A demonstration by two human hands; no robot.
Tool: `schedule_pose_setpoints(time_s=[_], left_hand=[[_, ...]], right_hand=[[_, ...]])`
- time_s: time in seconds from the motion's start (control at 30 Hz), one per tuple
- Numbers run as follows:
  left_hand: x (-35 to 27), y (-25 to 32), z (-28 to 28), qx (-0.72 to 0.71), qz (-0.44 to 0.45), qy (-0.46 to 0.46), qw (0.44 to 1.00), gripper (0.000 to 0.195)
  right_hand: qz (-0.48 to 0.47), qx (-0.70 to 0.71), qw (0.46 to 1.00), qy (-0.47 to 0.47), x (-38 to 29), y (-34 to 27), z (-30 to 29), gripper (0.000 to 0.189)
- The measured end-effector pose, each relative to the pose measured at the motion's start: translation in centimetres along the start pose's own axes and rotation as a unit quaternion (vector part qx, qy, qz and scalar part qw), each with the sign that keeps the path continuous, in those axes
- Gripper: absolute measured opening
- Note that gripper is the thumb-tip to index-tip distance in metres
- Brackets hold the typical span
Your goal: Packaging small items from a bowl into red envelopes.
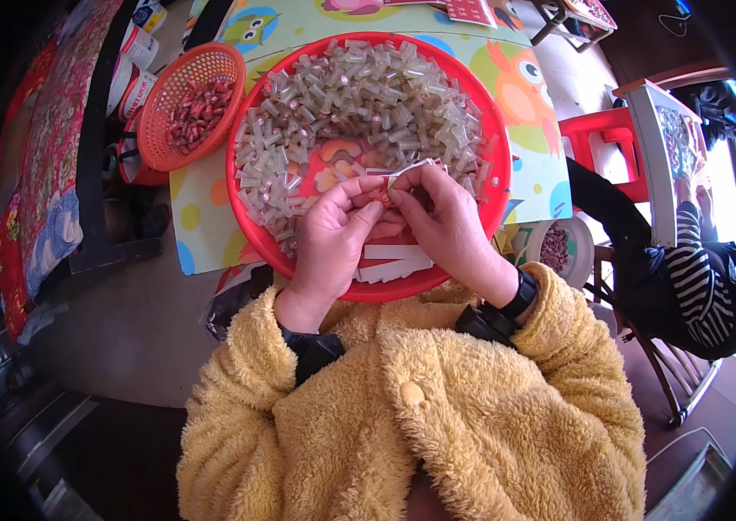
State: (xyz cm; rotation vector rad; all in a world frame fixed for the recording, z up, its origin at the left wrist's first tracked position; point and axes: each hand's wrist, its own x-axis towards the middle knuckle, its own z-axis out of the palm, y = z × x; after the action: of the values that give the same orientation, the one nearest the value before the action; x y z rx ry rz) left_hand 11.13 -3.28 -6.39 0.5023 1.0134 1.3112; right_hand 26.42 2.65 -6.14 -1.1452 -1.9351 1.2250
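Observation:
Over the near part of a red plastic basin (235, 189), my left hand (329, 241) and my right hand (449, 225) meet at the fingertips. Both pinch a small red paper piece (383, 197), largely covered by the fingers. Whether it is rolled or flat I cannot tell. Short translucent plastic tubes (368, 84) heap around the basin's far and left sides, some with red and white ends. White and red paper strips (395, 268) lie beneath my hands, fanned at the near rim. More slips show behind my right fingers.
An orange mesh basket (154, 130) left of the basin holds small red rolls (202, 114). The tablecloth (202, 228) has cartoon birds. At right are a red plastic stool (638, 185), a white bucket (583, 260) with small reddish pieces, and another person in a striped sleeve (693, 280) at a second table.

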Motion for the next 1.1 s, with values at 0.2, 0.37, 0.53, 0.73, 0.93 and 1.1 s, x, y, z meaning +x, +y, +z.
schedule_pose_setpoints(time_s=[0.2, 0.37, 0.53, 0.73, 0.93, 1.1], left_hand=[[0.1, 0.2, 0.1, 0.043, -0.001, 0.004, 0.999, 0.022], [0.1, -0.2, -0.3, 0.064, 0.018, 0.011, 0.998, 0.022], [-0.2, 0.6, 0.0, 0.018, 0.017, 0.031, 0.999, 0.021], [-0.3, 5.3, -3.3, 0.124, 0.155, 0.022, 0.980, 0.022], [1.2, 13.5, -6.4, 0.415, 0.363, 0.138, 0.823, 0.016], [1.1, 10.7, -5.5, 0.718, 0.266, 0.092, 0.637, 0.013]], right_hand=[[-0.078, -0.032, 0.996, 0.012, 0.1, 0.5, -0.1, 0.011], [-0.022, 0.004, 1.000, 0.021, 0.0, -0.6, -0.2, 0.015], [-0.123, -0.164, 0.978, 0.026, 0.6, -0.4, -0.4, 0.020], [-0.086, -0.276, 0.957, -0.021, 1.3, -1.0, -0.5, 0.024], [-0.155, -0.354, 0.922, -0.014, 1.8, -0.9, 0.1, 0.020], [-0.215, -0.354, 0.910, 0.004, 2.0, -0.7, 0.3, 0.018]])
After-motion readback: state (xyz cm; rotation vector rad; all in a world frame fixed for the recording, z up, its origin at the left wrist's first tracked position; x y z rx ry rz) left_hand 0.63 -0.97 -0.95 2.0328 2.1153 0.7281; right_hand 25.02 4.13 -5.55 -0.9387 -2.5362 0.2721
